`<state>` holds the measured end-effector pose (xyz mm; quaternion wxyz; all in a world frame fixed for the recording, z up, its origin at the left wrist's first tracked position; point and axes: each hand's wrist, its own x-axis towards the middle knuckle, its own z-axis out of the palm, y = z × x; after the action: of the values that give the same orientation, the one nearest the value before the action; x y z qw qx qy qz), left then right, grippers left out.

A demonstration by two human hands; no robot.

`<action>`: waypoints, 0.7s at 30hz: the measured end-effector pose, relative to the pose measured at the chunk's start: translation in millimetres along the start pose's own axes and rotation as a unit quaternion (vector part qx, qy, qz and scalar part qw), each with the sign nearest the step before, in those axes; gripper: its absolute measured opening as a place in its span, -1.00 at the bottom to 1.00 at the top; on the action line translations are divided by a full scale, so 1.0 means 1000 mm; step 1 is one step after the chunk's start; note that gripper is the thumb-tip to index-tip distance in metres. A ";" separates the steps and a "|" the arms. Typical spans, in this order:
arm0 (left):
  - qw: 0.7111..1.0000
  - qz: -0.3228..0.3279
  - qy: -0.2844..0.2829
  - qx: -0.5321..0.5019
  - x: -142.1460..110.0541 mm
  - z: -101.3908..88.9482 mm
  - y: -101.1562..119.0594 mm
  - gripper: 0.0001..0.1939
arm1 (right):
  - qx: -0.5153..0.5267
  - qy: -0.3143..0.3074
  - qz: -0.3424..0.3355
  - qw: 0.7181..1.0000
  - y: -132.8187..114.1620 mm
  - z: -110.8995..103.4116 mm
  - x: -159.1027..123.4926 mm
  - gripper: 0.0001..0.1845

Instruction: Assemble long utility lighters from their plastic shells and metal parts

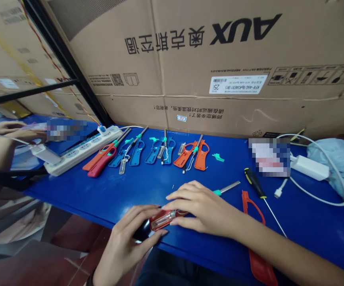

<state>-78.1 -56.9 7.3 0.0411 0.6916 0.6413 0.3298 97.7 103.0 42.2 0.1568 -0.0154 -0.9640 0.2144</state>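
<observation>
A red gas lighter shell (153, 227) lies opened up at the table's front edge, with a clear fuel tank (164, 219) inside its handle. My left hand (127, 232) is closed around the handle end, thumb on the near side and fingers on the far side. Over the lighter's middle, my right hand (201, 208) is closed on it, fingertips by the tank's top and a thin wire; the palm hides the trigger area. Past that hand sticks out the metal barrel (231, 187) with a green collar. The loose red shell half (261, 264) lies partly under my right forearm.
Orange (201, 157) and blue (136, 155) opened lighters and closed red ones (100, 159) line the back. A screwdriver (255, 182), white charger (310, 167) and cable lie right. A power strip (82, 151) lies left; beyond the black frame (58, 43) are another person's hands (25, 133).
</observation>
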 end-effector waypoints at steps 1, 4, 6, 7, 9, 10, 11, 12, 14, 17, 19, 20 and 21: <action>1.000 -0.004 0.005 -0.008 -0.001 -0.001 0.000 -0.62 | -0.017 0.010 -0.014 1.000 -0.003 0.005 0.001 -0.75; 1.000 0.000 0.003 -0.010 -0.006 -0.003 -0.002 -0.65 | -0.072 0.008 -0.057 0.996 -0.008 0.020 0.002 -0.73; 1.000 0.017 0.000 0.006 -0.009 -0.003 -0.005 -0.65 | -0.112 0.004 -0.077 0.991 -0.010 0.027 0.000 -0.69; 0.999 0.030 0.004 0.019 -0.011 -0.003 -0.006 -0.65 | -0.134 0.005 -0.081 0.988 -0.012 0.030 -0.002 -0.68; 0.997 0.058 0.014 0.045 -0.015 -0.001 -0.010 -0.63 | -0.183 0.008 -0.080 0.980 -0.017 0.037 -0.008 -0.65; 0.996 0.071 0.020 0.058 -0.017 0.001 -0.012 -0.62 | -0.208 0.008 -0.077 0.975 -0.020 0.041 -0.011 -0.63; 0.994 0.081 0.026 0.070 -0.018 0.002 -0.013 -0.62 | -0.227 0.005 -0.074 0.971 -0.023 0.044 -0.014 -0.62; 0.993 0.088 0.030 0.079 -0.019 0.003 -0.014 -0.62 | -0.243 0.007 -0.067 0.968 -0.027 0.049 -0.017 -0.60; 0.991 0.091 0.039 0.086 -0.019 0.005 -0.014 -0.64 | -0.269 0.022 -0.052 0.962 -0.033 0.057 -0.023 -0.54; 0.992 0.084 0.052 0.078 -0.017 0.004 -0.010 -0.67 | -0.273 0.028 -0.026 0.961 -0.039 0.067 -0.027 -0.48; 0.992 0.088 0.056 0.077 -0.015 0.003 -0.007 -0.69 | -0.253 0.025 -0.015 0.967 -0.040 0.067 -0.026 -0.47; 0.991 0.092 0.056 0.080 -0.014 0.003 -0.005 -0.70 | -0.236 0.022 -0.010 0.971 -0.040 0.064 -0.025 -0.47; 0.990 0.098 0.056 0.085 -0.014 0.002 -0.004 -0.70 | -0.213 0.016 -0.006 0.977 -0.039 0.059 -0.024 -0.47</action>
<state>-80.2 -67.8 -2.2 -0.0862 0.7325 0.5972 0.3152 103.7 40.8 1.1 0.1661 -0.0463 -0.9850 0.0028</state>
